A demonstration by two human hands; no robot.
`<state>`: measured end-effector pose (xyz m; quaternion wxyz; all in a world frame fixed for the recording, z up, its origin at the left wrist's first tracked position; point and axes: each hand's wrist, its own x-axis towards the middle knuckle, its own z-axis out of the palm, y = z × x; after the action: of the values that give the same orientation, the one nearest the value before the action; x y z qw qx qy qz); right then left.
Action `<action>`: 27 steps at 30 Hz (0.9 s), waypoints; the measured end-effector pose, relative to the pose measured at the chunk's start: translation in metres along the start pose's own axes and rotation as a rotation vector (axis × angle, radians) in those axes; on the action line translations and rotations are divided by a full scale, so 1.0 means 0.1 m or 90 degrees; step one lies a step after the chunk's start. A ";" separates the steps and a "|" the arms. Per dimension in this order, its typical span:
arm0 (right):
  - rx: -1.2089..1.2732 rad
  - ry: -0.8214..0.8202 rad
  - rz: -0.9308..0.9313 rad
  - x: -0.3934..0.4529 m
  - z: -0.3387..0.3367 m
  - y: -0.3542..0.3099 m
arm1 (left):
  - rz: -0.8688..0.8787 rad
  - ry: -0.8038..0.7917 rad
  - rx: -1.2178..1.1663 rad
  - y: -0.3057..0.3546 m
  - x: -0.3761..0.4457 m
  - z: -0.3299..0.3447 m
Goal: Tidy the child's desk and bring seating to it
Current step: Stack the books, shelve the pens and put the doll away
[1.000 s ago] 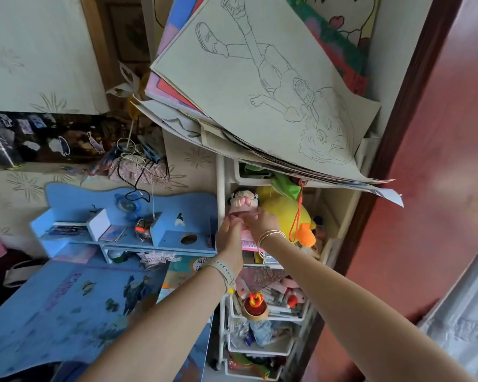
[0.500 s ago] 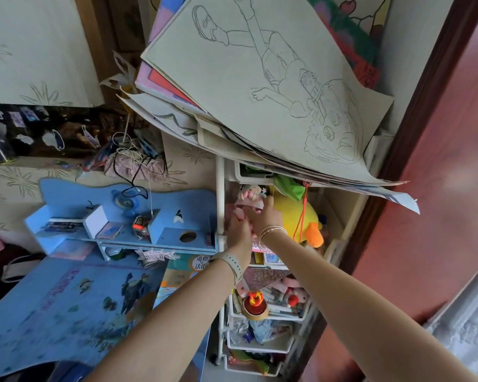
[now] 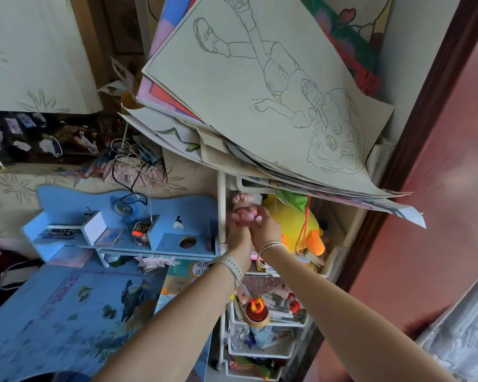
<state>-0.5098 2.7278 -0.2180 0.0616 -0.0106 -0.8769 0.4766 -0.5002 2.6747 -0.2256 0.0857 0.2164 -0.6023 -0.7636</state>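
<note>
Both my hands reach into the upper tier of a white storage cart (image 3: 221, 213) right of the blue child's desk (image 3: 75, 312). My left hand (image 3: 238, 238) and my right hand (image 3: 262, 227) together grip a small pink doll (image 3: 244, 212), pushing it in beside a yellow plush duck (image 3: 293, 219). The doll's head sits under the overhanging papers and is partly hidden. A watch band is on my left wrist, thin bangles on my right.
A thick pile of large drawings (image 3: 260, 100) overhangs the cart top. The desk's blue hutch (image 3: 127, 227) holds small items; a book (image 3: 182, 277) leans at the desk's right edge. Lower cart tiers (image 3: 268, 326) are crammed with toys. A dark door frame (image 3: 414, 150) stands right.
My hands have pushed the doll up and deeper into the cart's upper tier, so its head now sits under the papers. The view has shifted slightly closer.
</note>
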 end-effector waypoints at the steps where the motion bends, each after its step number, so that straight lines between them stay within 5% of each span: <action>1: -0.016 -0.011 -0.001 -0.01 0.01 0.00 | -0.002 -0.008 0.027 0.00 0.01 -0.03; 9: -0.079 -0.029 0.023 -0.02 0.04 0.04 | -0.018 -0.088 0.166 0.00 0.06 -0.17; 19: -0.071 -0.033 0.069 0.01 0.02 -0.02 | -0.058 -0.036 0.049 -0.04 0.03 -0.22; 27: 0.290 0.033 0.195 -0.09 -0.16 -0.08 | -0.101 -0.004 -0.105 0.10 0.01 -0.25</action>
<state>-0.4987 2.7359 -0.2042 0.0119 -0.1411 -0.7334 0.6649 -0.4917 2.6495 -0.2206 0.0402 0.2533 -0.5189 -0.8155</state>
